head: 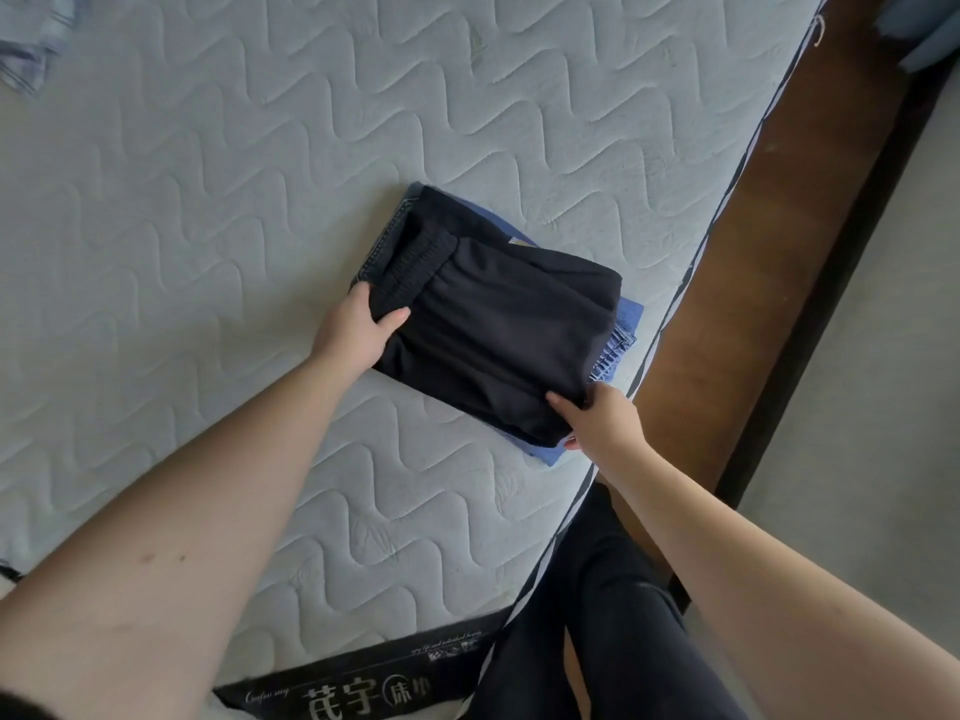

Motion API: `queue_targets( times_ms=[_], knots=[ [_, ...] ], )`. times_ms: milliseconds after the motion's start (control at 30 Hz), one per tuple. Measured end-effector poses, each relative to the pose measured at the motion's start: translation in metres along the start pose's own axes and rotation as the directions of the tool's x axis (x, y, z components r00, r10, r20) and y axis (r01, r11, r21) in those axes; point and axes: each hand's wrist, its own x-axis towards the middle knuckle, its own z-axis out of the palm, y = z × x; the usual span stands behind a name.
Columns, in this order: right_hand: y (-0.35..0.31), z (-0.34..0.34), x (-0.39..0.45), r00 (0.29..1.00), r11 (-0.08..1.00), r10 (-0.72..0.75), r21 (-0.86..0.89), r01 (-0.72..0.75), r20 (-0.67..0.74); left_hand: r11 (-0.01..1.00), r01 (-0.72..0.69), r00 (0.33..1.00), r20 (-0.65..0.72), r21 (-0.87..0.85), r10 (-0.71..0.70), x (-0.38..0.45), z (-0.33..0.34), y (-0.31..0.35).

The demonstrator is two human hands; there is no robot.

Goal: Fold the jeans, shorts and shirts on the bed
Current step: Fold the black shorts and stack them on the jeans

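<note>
your left hand [358,327] gripped the left edge of the folded black shorts [498,314], close to the elastic waistband; the thumb lay on top of the cloth and the fingers [361,292] curled round the edge and under it. your right hand [597,420] held the near right corner of the same shorts, thumb on top and the fingers tucked beneath, so they were narrow and pinched on fabric rather than spread. the shorts sat on top of a stack of folded clothes: a blue shirt [628,314] showed under them at the right and near edges, and folded jeans [387,236] showed as a stitched denim edge on the far left side. the stack lay on the quilted mattress of the bed [208,200], near its right edge. more denim [31,44] lay crumpled at the far left corner of the bed, well apart from the stack.
</note>
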Motion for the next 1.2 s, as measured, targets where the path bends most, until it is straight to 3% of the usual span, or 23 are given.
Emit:
queue_targets(
  times_ms=[100, 133, 200, 267, 333, 400, 467, 600, 700, 833, 1000, 1200],
  knots=[
    [0.004, 0.004, -0.007, 0.998, 0.998, 0.039, -0.046, -0.041, -0.055, 0.998, 0.016, 0.988, -0.154, 0.053, -0.008, -0.011, 0.007, 0.011],
    [0.006, 0.005, -0.012, 0.992, 0.997, 0.028, -0.074, -0.038, -0.122, 0.994, -0.024, 0.964, -0.259, 0.105, 0.051, -0.016, 0.008, 0.013],
    [0.008, 0.006, -0.024, 0.956, 0.994, -0.07, -0.096, 0.044, -0.286, 0.946, -0.19, 0.854, -0.431, 0.263, 0.291, -0.027, 0.009, 0.017],
    [0.002, 0.007, -0.031, 0.863, 0.967, -0.256, -0.122, 0.225, -0.435, 0.812, -0.42, 0.698, -0.429, 0.405, 0.574, -0.03, 0.013, 0.024],
    [-0.01, 0.01, -0.027, 0.732, 0.887, -0.461, -0.249, 0.389, -0.502, 0.66, -0.56, 0.604, -0.299, 0.501, 0.739, -0.027, 0.023, 0.034],
    [-0.03, 0.015, -0.015, 0.654, 0.797, -0.602, -0.401, 0.452, -0.459, 0.564, -0.584, 0.611, -0.142, 0.584, 0.779, -0.02, 0.033, 0.041],
    [-0.052, 0.023, 0.002, 0.622, 0.714, -0.686, -0.515, 0.474, -0.377, 0.534, -0.562, 0.646, -0.068, 0.632, 0.76, -0.008, 0.042, 0.041],
    [-0.083, 0.038, 0.043, 0.67, 0.591, -0.717, -0.677, 0.438, -0.193, 0.538, -0.523, 0.672, -0.067, 0.661, 0.737, 0.027, 0.046, 0.042],
    [-0.078, 0.038, 0.07, 0.737, 0.576, -0.654, -0.743, 0.34, -0.17, 0.517, -0.543, 0.647, -0.063, 0.662, 0.76, 0.045, 0.058, 0.038],
    [-0.055, 0.035, 0.081, 0.751, 0.599, -0.615, -0.762, 0.248, -0.239, 0.535, -0.555, 0.629, -0.099, 0.636, 0.771, 0.057, 0.073, 0.028],
    [-0.041, 0.028, 0.065, 0.79, 0.637, -0.55, -0.747, 0.188, -0.27, 0.549, -0.565, 0.654, -0.071, 0.616, 0.753, 0.057, 0.072, 0.026],
    [-0.022, 0.013, 0.04, 0.836, 0.576, -0.522, -0.794, 0.195, -0.173, 0.571, -0.54, 0.712, -0.026, 0.619, 0.702, 0.044, 0.061, 0.034]
  ],
)
